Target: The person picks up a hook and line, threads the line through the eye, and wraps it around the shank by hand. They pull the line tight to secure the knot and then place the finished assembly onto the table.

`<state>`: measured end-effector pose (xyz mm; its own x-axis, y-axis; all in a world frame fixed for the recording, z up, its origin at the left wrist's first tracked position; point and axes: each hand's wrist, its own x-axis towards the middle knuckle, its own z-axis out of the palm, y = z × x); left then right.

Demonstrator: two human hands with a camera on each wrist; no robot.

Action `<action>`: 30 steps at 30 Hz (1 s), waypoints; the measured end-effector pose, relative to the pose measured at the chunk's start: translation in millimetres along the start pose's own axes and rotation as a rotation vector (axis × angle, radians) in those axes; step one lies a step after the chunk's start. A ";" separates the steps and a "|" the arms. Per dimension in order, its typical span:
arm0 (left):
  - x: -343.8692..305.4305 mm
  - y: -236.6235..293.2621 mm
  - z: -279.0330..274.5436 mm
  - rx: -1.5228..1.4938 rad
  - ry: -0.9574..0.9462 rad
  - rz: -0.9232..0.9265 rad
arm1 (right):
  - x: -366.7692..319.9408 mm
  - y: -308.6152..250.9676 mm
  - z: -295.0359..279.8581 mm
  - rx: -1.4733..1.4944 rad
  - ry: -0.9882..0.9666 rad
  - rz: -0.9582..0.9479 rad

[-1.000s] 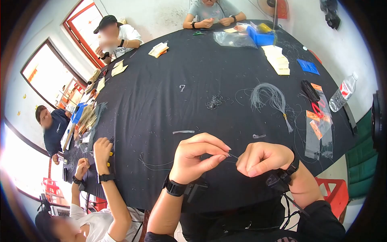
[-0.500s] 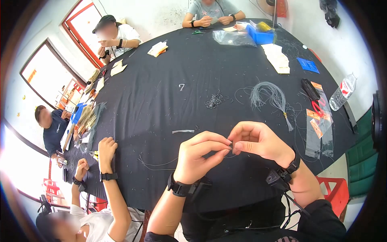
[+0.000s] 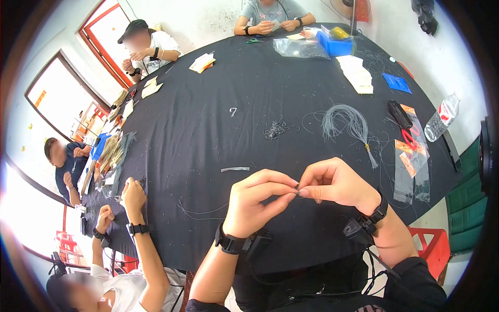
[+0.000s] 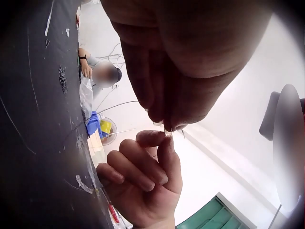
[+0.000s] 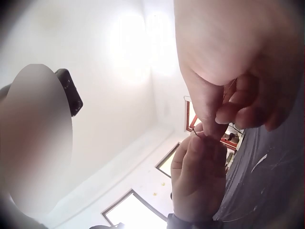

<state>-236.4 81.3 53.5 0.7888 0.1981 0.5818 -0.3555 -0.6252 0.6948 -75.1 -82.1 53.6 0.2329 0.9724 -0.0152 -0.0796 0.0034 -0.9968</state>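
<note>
Your left hand (image 3: 257, 203) and right hand (image 3: 340, 186) meet fingertip to fingertip, each pinched closed on a tiny dark piece (image 3: 297, 190); your fingers hide its full shape. You have it above the near part of the black-covered table (image 3: 192, 140). Beyond your hands lies a pile of small dark hooks (image 3: 276, 128), with a tied bundle of line (image 3: 344, 124) to its right. A bottle (image 3: 442, 118) is near the right edge; people sit at the left and far sides.
</note>
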 end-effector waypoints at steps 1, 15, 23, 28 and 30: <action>-0.1 -0.4 -0.2 0.005 -0.001 0.000 | 0.0 -0.3 0.3 -0.001 0.003 -0.003; 0.7 1.5 -3.3 0.002 0.014 -0.004 | -3.5 -0.9 -5.9 0.002 -0.026 -0.069; 1.5 3.8 -6.9 -0.042 0.012 0.013 | -4.9 -0.1 -8.3 0.035 -0.082 -0.160; -1.2 -0.4 -7.8 -0.215 -0.016 -0.002 | -4.6 1.5 -8.5 0.020 -0.136 -0.239; -2.4 -1.5 -8.1 -0.297 -0.028 -0.021 | -5.1 2.4 -8.9 0.014 -0.132 -0.259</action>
<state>-241.8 87.8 54.5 0.8097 0.1856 0.5567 -0.4664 -0.3723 0.8024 -67.8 -89.1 50.5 0.1191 0.9606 0.2513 -0.0471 0.2583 -0.9649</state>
